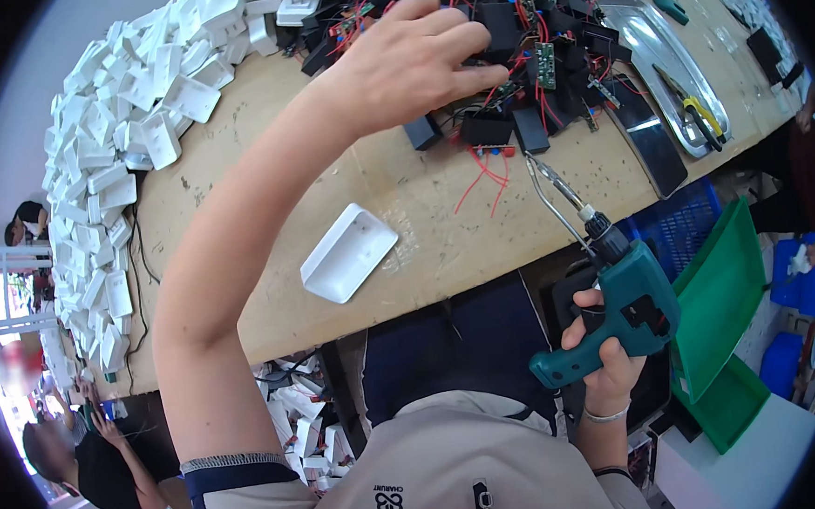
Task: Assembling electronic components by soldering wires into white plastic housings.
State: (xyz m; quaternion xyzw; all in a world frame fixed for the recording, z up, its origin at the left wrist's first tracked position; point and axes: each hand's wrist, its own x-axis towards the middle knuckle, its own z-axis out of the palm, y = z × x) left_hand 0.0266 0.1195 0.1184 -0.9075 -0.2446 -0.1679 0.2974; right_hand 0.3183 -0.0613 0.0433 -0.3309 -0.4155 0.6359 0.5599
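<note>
My left hand [419, 65] reaches over a heap of black plastic cases [503, 32], its fingers bent but apart; nothing shows between them. Among the cases lie small green circuit boards [545, 66] with thin red wires. My right hand [608, 354] grips a dark green soldering gun [639, 301] by its handle. Its metal tip and bent feed tube point up to the heap's near edge, close to a black case [487, 129] with red wires trailing toward me. One white plastic case [350, 254] lies by itself on the table [270, 300], hollow side up.
White cases [150, 93] are piled along the left and far left. To the right are a metal tray [641, 30] with yellow-handled pliers [703, 120], a flat black panel [648, 137] and green bins [723, 300]. Another person [89, 461] sits at lower left.
</note>
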